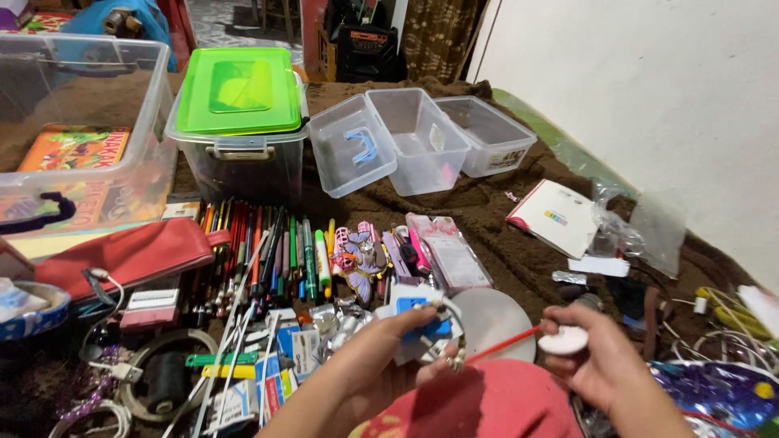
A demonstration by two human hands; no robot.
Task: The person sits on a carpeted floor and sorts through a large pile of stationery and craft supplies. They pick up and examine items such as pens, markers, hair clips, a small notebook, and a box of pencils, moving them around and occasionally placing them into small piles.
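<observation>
My left hand (pixel 389 357) grips a white and blue charger plug (pixel 418 312) with white cable bunched against it. My right hand (pixel 596 357) holds a small white oval piece (pixel 563 340) and a thin red stick (pixel 503 345) that runs back toward my left hand. Both hands hover over a red cloth (pixel 487 401) on my lap. Just behind them lies a round grey disc (pixel 495 316).
Rows of pencils, pens and markers (pixel 268 251) lie on a brown blanket, beside a red pouch (pixel 130 251). At the back stand three lidless clear boxes (pixel 418 138), a green-lidded bin (pixel 239 122) and a large clear tub (pixel 81 138). A white card (pixel 556 215), plastic bags and cables lie right.
</observation>
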